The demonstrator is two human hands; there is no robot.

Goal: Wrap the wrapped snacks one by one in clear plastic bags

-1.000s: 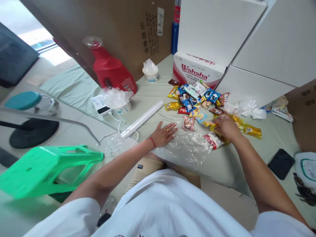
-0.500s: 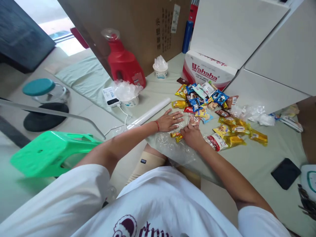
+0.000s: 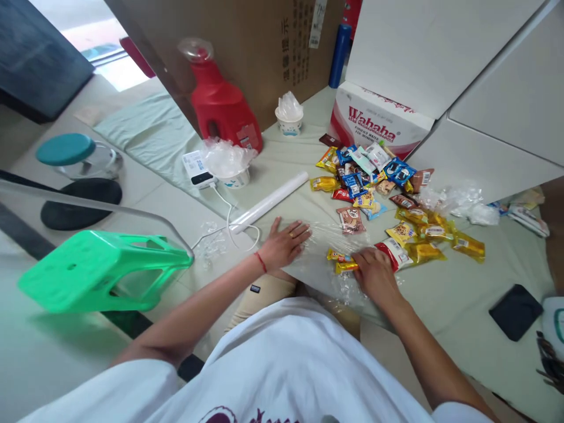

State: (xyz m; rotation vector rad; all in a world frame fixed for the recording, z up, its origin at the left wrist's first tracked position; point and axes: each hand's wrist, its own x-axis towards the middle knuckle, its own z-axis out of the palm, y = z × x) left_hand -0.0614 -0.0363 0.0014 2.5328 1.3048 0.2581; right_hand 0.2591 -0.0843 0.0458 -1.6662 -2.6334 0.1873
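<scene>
My left hand (image 3: 287, 243) lies flat with its fingers stretched out, pressing on clear plastic film (image 3: 315, 258) at the cloth's front edge. To its right, my right hand (image 3: 374, 275) is closed over the end of small yellow-orange snack packets (image 3: 342, 261), with film bunched around them. Its fingertips are partly hidden. Just behind the film lies a brown snack packet (image 3: 351, 220). A red and white packet (image 3: 395, 254) is close beside my right hand. Beyond my left hand, a white roll of film (image 3: 271, 201) rests at a slant.
Mixed snack packets (image 3: 363, 176) are heaped before a Wahaba box (image 3: 374, 123), with yellow packets (image 3: 425, 249) to the right. Two paper cups, one a tub (image 3: 233, 178), hold crumpled plastic. A red jug (image 3: 227, 106), white cable (image 3: 229, 214) and green stool (image 3: 88, 270) are at left.
My right hand has moved right and slightly nearer, carrying the yellow-orange packets along. My left hand has shifted left and nearer, so the hands are farther apart, with film stretched between them.
</scene>
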